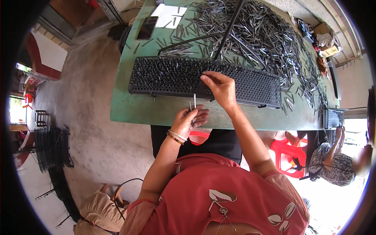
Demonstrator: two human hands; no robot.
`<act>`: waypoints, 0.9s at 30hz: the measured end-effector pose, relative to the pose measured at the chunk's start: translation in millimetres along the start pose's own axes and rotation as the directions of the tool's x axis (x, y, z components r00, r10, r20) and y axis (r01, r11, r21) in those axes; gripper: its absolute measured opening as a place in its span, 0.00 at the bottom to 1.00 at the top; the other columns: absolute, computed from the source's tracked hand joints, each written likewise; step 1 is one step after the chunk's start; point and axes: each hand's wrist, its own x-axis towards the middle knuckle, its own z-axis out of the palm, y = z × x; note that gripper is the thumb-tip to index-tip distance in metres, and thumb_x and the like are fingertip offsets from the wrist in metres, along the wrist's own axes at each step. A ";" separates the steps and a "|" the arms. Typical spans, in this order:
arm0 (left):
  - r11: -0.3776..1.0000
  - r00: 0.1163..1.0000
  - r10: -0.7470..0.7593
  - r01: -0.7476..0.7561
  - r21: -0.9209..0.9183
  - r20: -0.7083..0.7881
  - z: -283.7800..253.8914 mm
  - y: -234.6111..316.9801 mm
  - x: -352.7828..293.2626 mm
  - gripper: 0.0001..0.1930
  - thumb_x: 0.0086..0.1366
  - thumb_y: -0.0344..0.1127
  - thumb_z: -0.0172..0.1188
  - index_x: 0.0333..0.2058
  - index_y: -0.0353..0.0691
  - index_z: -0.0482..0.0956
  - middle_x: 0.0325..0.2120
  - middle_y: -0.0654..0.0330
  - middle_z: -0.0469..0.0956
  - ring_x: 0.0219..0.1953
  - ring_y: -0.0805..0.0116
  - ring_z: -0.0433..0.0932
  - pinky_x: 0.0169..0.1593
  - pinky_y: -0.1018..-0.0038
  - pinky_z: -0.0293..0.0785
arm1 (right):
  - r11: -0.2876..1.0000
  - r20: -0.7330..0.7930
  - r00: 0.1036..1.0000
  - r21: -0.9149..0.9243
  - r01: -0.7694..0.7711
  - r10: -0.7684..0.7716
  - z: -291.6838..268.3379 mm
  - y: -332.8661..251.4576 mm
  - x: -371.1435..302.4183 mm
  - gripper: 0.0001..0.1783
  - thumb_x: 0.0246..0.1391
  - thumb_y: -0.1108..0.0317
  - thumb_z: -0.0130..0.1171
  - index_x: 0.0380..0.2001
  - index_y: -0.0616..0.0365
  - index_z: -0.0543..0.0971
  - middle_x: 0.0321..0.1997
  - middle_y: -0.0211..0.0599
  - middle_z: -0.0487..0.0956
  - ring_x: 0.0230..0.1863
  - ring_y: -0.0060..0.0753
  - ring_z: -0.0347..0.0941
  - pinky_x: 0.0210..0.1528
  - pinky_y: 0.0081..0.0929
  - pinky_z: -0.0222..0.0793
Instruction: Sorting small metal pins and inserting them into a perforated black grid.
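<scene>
Along the near side of a green table (135,107) lies a long black rack (250,81), set slightly aslant, its top a grid of small round holes. Its left part is crowded with slender dark pieces (166,72) standing on end, packed close, with pale glints at their tips; on the right the holes show bare. The left hand (188,118), just in front of the rack, is turned partly palm up, thumb bent over a few thin strips (194,101), narrow, straight and silvery where they catch light, pointing upward. The right hand (221,88) reaches over the rack near the border between filled and bare holes, thumb and forefinger drawn together; whether they pinch a piece I cannot tell. Behind the rack spreads a big heap of similar strips (250,29), dark and shiny, lying every which way. A white sheet (162,17) at the far left carries several loose ones.
</scene>
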 end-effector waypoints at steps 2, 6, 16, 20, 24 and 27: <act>1.000 1.000 -0.023 0.023 -0.001 0.013 -1.6 -1.6 -0.8 0.16 0.67 0.35 0.48 0.49 0.31 0.68 0.43 0.48 0.75 0.42 0.63 0.77 0.46 0.67 0.75 | 0.978 0.000 0.996 -0.190 0.084 -0.086 5.9 4.0 1.0 0.11 0.48 0.70 0.64 0.35 0.64 0.80 0.29 0.37 0.82 0.30 0.18 0.76 0.32 0.18 0.71; 1.000 1.000 -0.027 0.027 0.012 0.011 -0.7 -0.8 -1.1 0.16 0.67 0.35 0.47 0.49 0.31 0.68 0.43 0.48 0.75 0.42 0.63 0.77 0.46 0.67 0.75 | 0.907 0.027 0.958 -0.316 0.278 -0.284 10.2 8.5 -1.5 0.10 0.45 0.70 0.64 0.33 0.61 0.80 0.30 0.40 0.81 0.29 0.35 0.78 0.31 0.26 0.73; 0.999 0.998 -0.040 0.039 0.015 0.044 -1.2 -2.4 2.8 0.16 0.68 0.35 0.46 0.49 0.31 0.68 0.42 0.49 0.76 0.41 0.64 0.77 0.46 0.69 0.74 | 0.645 0.234 0.806 -0.497 0.580 -0.544 8.9 15.0 -5.0 0.09 0.43 0.71 0.63 0.32 0.55 0.81 0.34 0.32 0.79 0.35 0.35 0.72 0.38 0.31 0.66; 0.999 0.998 -0.040 0.039 0.024 0.054 -0.6 -2.4 2.6 0.16 0.68 0.36 0.46 0.49 0.32 0.69 0.42 0.50 0.76 0.41 0.65 0.77 0.46 0.70 0.74 | 0.705 0.166 0.837 -0.469 0.532 -0.521 6.3 11.5 -7.1 0.09 0.44 0.72 0.62 0.32 0.57 0.81 0.35 0.34 0.78 0.36 0.37 0.72 0.39 0.31 0.67; 0.999 0.997 -0.021 0.019 0.031 0.070 5.4 1.4 -1.3 0.17 0.68 0.36 0.45 0.50 0.31 0.67 0.43 0.49 0.75 0.41 0.65 0.78 0.46 0.69 0.75 | 0.936 0.079 0.959 -0.206 0.284 -0.274 -6.9 -4.5 -12.7 0.09 0.49 0.70 0.61 0.34 0.61 0.80 0.34 0.38 0.78 0.35 0.35 0.74 0.36 0.28 0.69; 0.996 0.990 0.038 -0.049 0.078 0.135 14.4 5.4 -4.1 0.18 0.68 0.38 0.46 0.51 0.31 0.66 0.43 0.50 0.75 0.42 0.66 0.77 0.46 0.70 0.76 | 0.979 0.301 0.953 -0.190 0.067 -0.007 -14.9 -17.3 -28.3 0.11 0.51 0.67 0.61 0.36 0.62 0.80 0.31 0.38 0.79 0.31 0.27 0.74 0.33 0.25 0.69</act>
